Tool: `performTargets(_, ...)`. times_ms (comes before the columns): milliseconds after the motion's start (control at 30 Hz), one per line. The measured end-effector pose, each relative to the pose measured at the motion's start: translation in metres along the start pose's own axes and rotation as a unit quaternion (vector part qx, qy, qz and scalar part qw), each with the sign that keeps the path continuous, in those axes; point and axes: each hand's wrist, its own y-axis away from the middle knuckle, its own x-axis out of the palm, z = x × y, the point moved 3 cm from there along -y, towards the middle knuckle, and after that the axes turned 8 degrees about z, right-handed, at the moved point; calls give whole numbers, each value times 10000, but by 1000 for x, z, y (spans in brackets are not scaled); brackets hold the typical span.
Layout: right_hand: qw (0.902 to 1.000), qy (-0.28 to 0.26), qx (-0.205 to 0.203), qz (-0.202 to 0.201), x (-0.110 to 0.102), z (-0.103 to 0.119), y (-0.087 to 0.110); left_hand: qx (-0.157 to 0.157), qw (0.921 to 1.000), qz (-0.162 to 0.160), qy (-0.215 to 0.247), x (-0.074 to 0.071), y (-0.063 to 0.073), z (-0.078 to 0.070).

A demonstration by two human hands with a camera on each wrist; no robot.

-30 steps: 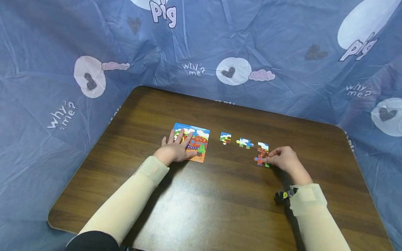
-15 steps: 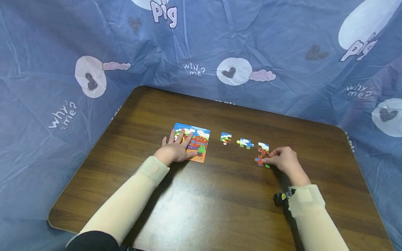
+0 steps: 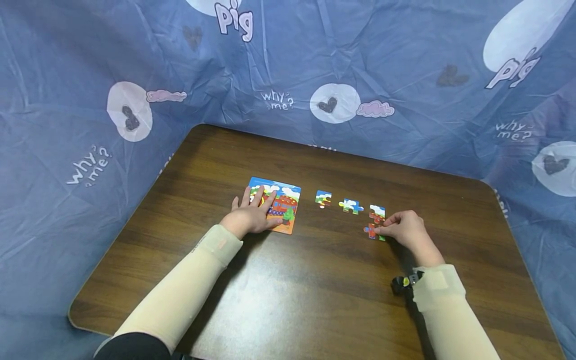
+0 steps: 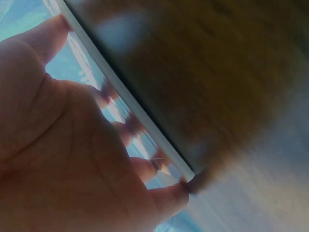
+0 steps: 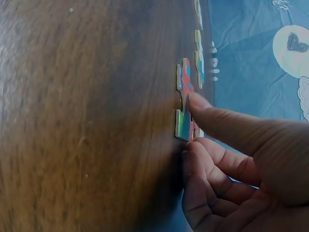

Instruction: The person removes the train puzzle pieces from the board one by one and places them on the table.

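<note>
In the head view my left hand [image 3: 246, 217] lies with spread fingers on a picture board [image 3: 288, 192] showing a red train, clouds and a green tree. The left wrist view shows the board's pale edge [image 4: 130, 101] beside those fingers. My right hand [image 3: 405, 230] holds a red, blue and green jigsaw piece [image 3: 371, 231] between thumb and fingers, the thumb [image 5: 200, 102] lying over its face. Right at its far side is a second jigsaw piece [image 3: 377, 212] with white cloud and red. The hand hides part of the held piece.
Two more jigsaw pieces lie between the hands: one with green and yellow [image 3: 323, 197], the other with clouds and green [image 3: 351, 205]. Under everything is a brown wooden table [image 3: 288, 290] with rounded corners. A blue printed sheet [image 3: 270, 65] hangs behind it.
My right thumb has slid slightly left over the jigsaw piece and covers more of it; the right wrist shifted slightly left. The left hand and board stay in place.
</note>
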Motion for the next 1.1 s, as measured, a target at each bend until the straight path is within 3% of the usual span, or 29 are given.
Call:
performTargets(433,9980,-578,-219,-118,-5,3,6,-24,10000,-26,5,-1,1,1)
performTargets(733,9818,-1307,-1284,-499,3,26,2,-22,10000,14,40,2,-2,1)
performTargets(1100,9677,-1762,-1777,-312,20,61,-5,-26,10000,-65,-25,1,0,1)
